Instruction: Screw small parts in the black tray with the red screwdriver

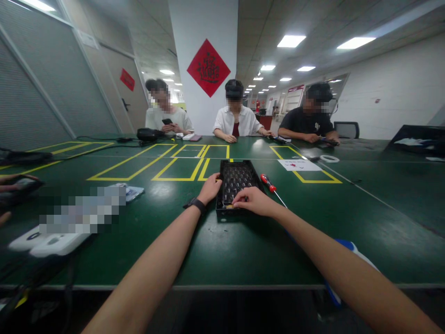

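A black rectangular tray (239, 166) with a grid of small pockets lies on the green table (243, 250) in front of me. My left hand (209, 188), with a dark watch on the wrist, rests curled against the tray's left edge. My right hand (253, 201) lies over the tray's near end, fingers closed in a pinch on something I cannot make out. A red-handled screwdriver (270, 185) lies on the table just right of the tray, touching neither hand.
Yellow tape rectangles (139, 162) mark the table. Three people sit at the far side. A white paper (299, 164) and a white ring (329, 158) lie right of centre. White devices (52, 241) and cables sit at left; another person's hand (14, 183) holds a phone there.
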`<action>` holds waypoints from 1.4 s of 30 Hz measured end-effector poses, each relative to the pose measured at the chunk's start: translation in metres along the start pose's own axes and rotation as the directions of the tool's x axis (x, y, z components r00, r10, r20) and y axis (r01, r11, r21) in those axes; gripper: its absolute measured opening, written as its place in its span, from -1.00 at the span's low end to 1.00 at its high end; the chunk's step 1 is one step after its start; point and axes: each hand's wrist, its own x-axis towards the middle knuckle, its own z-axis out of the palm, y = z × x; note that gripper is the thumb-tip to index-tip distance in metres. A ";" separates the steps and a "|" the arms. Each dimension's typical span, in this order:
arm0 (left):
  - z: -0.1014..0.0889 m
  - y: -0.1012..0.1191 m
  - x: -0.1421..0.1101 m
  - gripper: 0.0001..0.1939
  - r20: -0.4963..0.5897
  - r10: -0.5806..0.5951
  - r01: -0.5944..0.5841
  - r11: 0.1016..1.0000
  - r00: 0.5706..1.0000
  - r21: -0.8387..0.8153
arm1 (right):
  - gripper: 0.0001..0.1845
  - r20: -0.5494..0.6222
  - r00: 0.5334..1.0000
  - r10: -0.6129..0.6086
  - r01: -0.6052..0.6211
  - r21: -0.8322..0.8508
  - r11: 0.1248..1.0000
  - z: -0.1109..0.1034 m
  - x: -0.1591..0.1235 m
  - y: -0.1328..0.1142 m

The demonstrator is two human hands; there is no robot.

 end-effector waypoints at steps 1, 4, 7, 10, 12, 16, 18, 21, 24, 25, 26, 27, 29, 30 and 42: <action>0.000 0.000 0.000 -0.54 -0.001 0.002 -0.002 1.000 1.000 -0.004 | -0.76 0.004 1.000 0.001 -0.001 0.006 1.000 0.000 0.000 0.001; 0.001 -0.001 0.001 -0.54 0.000 -0.004 0.004 1.000 1.000 -0.020 | -0.75 0.008 1.000 0.012 -0.012 0.016 1.000 -0.001 0.000 0.001; 0.001 -0.001 0.001 -0.55 -0.001 -0.015 0.015 1.000 1.000 -0.022 | -0.73 0.012 0.999 0.031 -0.031 0.023 0.999 -0.002 0.000 -0.002; 0.001 -0.001 0.002 -0.55 -0.003 -0.016 0.015 1.000 1.000 -0.022 | -0.74 -0.003 0.999 0.032 -0.032 0.012 0.999 -0.002 -0.001 -0.003; 0.001 -0.001 0.001 -0.55 -0.002 -0.014 0.014 1.000 1.000 -0.023 | -0.75 -0.018 1.000 0.023 -0.023 0.006 1.000 -0.001 0.000 -0.003; 0.001 -0.002 0.001 -0.55 -0.005 -0.011 0.011 1.000 1.000 -0.024 | -0.76 -0.001 1.000 0.019 -0.019 0.009 1.000 0.000 0.000 -0.002; 0.000 -0.003 0.001 -0.55 -0.007 -0.002 0.001 1.000 1.000 -0.022 | -0.76 0.003 1.000 0.017 -0.017 0.011 1.000 0.001 0.000 -0.001; 0.000 -0.002 0.000 -0.55 -0.005 0.009 -0.009 1.000 1.000 -0.014 | -0.76 -0.018 1.000 0.002 -0.002 0.020 1.000 0.002 0.000 0.001; 0.000 -0.001 0.000 -0.54 -0.002 0.015 -0.015 1.000 1.000 -0.013 | -0.76 -0.046 0.999 -0.011 0.011 -0.002 1.000 0.002 0.000 0.003; 0.000 -0.001 0.000 -0.54 0.000 0.017 -0.017 1.000 1.000 -0.015 | -0.77 -0.044 0.999 -0.011 0.010 -0.008 1.000 0.001 0.000 0.003; 0.000 0.000 0.000 -0.54 0.001 0.016 -0.016 1.000 1.000 -0.017 | -0.76 -0.037 0.999 -0.007 0.006 -0.012 1.000 0.001 0.000 0.003; 0.000 0.000 0.000 -0.54 0.001 0.015 -0.014 1.000 1.000 -0.017 | -0.76 -0.027 1.000 0.000 0.000 -0.013 1.000 0.000 0.000 0.003; 0.001 -0.001 0.001 -0.54 0.002 0.011 -0.011 1.000 1.000 -0.014 | -0.76 -0.004 1.000 0.014 -0.014 -0.016 1.000 -0.001 0.000 0.002; 0.001 -0.001 0.001 -0.54 0.001 0.009 -0.009 1.000 1.000 -0.015 | -0.75 0.003 1.000 0.020 -0.020 -0.018 1.000 -0.002 0.000 0.002; 0.000 -0.001 -0.001 -0.54 0.000 -0.004 0.004 0.999 1.000 -0.039 | -0.72 -0.013 1.000 0.026 -0.026 0.008 1.000 -0.002 -0.001 0.000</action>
